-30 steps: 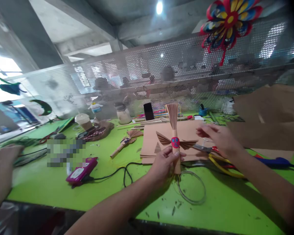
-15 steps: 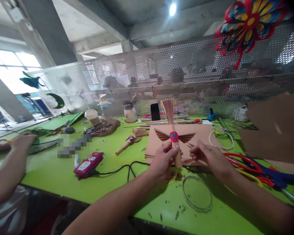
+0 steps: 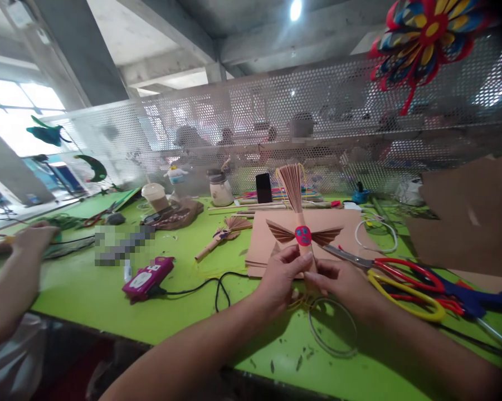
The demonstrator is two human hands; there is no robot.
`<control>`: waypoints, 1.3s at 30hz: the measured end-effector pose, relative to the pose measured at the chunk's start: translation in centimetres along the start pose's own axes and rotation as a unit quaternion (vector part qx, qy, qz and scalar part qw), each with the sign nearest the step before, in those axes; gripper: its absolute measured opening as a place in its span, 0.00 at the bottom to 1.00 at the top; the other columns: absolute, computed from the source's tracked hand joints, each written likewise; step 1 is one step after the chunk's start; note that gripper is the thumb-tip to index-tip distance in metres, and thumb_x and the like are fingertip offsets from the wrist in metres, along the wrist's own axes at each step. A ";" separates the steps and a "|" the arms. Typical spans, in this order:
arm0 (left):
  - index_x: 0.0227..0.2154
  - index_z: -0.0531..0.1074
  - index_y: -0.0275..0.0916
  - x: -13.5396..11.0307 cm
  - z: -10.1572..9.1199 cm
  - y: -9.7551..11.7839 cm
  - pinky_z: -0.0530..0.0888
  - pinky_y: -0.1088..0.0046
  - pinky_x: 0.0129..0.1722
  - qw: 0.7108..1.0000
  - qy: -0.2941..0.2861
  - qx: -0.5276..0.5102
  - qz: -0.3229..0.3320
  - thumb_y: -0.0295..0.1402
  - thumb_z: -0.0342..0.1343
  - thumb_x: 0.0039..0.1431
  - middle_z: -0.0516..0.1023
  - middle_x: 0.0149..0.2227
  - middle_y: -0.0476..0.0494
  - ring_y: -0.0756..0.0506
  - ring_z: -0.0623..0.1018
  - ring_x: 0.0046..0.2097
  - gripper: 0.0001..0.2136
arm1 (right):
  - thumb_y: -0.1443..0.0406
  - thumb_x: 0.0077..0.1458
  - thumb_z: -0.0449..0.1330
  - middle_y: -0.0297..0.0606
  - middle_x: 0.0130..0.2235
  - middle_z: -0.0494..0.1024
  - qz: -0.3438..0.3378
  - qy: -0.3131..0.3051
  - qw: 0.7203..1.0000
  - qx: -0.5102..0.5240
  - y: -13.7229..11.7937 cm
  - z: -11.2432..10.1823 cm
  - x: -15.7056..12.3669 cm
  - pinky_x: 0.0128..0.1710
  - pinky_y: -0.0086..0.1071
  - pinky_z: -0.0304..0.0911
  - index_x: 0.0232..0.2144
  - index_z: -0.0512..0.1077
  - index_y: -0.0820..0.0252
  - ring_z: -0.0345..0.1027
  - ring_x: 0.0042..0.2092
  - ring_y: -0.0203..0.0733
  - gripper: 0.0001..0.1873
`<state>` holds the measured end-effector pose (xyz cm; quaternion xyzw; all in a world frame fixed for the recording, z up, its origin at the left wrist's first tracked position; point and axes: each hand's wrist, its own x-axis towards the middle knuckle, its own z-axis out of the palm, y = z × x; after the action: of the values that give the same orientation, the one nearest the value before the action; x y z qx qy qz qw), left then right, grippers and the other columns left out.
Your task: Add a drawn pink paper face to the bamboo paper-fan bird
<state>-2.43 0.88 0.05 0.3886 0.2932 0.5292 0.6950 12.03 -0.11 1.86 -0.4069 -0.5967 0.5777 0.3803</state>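
A brown paper figure (image 3: 304, 252) stands upright between my hands, with a pleated fan on top, two pleated wings and a red round patch with blue marks. My left hand (image 3: 281, 273) is closed around its rolled lower part. The fingers of my right hand (image 3: 336, 278) press on the same roll from the right, low down. Yellow threads hang below, partly hidden by my hands. Right beside my right hand lie scissors (image 3: 405, 270) with red handles. A wire ring (image 3: 332, 353) lies on the table just below the hands.
Brown paper sheets (image 3: 263, 239) lie behind the figure. A similar smaller paper figure (image 3: 217, 240), a purple device (image 3: 148, 278) with a black cable, a phone (image 3: 263, 188) and a cup (image 3: 154, 196) are farther left or back. At far left is another person's arm (image 3: 19, 267).
My right hand has moved left and down from beside the wing onto the roll, uncovering the scissors blades. The figure has shifted slightly right in view, still in my left hand.
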 end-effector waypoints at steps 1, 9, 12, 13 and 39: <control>0.37 0.76 0.35 0.0 0.1 0.0 0.70 0.74 0.29 1.000 -0.001 -0.003 0.001 0.37 0.68 0.48 0.76 0.31 0.45 0.50 0.74 0.29 0.15 | 0.50 0.44 0.68 0.36 0.29 0.77 0.005 -0.002 1.000 0.006 0.2 0.0 0.0 0.34 0.35 0.65 0.32 0.80 0.61 0.69 0.32 0.41 0.21; 0.34 0.75 0.35 0.9 -0.7 2.0 0.69 0.74 0.36 0.996 0.060 -0.040 0.056 0.41 0.63 0.51 0.76 0.33 0.43 0.48 0.74 0.37 0.14 | 0.51 0.47 0.67 0.35 0.26 0.73 -0.011 0.016 1.000 -0.002 1.6 -1.1 0.4 0.27 0.31 0.56 0.30 0.79 0.63 0.58 0.27 0.34 0.19; 0.29 0.74 0.35 1.1 -1.0 2.4 0.66 0.75 0.35 0.993 0.092 -0.030 0.073 0.35 0.67 0.46 0.75 0.31 0.45 0.49 0.74 0.36 0.11 | 0.51 0.48 0.66 0.34 0.25 0.72 -0.010 0.011 1.000 0.004 1.8 -1.3 0.5 0.27 0.30 0.55 0.28 0.78 0.64 0.58 0.27 0.34 0.19; 0.29 0.73 0.35 1.1 -1.0 2.4 0.66 0.75 0.35 0.992 0.096 -0.024 0.076 0.33 0.68 0.45 0.75 0.30 0.46 0.50 0.73 0.35 0.11 | 0.52 0.48 0.66 0.34 0.26 0.72 -0.009 0.007 1.000 0.007 1.9 -1.4 0.5 0.27 0.30 0.56 0.28 0.78 0.63 0.58 0.28 0.34 0.18; 0.23 0.73 0.35 -0.8 1.1 1.8 0.64 0.74 0.30 0.996 0.048 0.001 0.070 0.30 0.61 0.47 0.68 0.21 0.52 0.53 0.62 0.25 0.04 | 0.58 0.53 0.66 0.45 0.46 0.81 0.063 -0.084 0.989 0.108 2.5 -0.7 -0.3 0.50 0.46 0.66 0.50 0.77 0.57 0.75 0.46 0.53 0.22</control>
<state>-2.69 0.15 2.17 0.3824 0.2990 0.5944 0.6411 12.91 -0.07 -0.55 -0.3501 -0.5336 0.6937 0.3339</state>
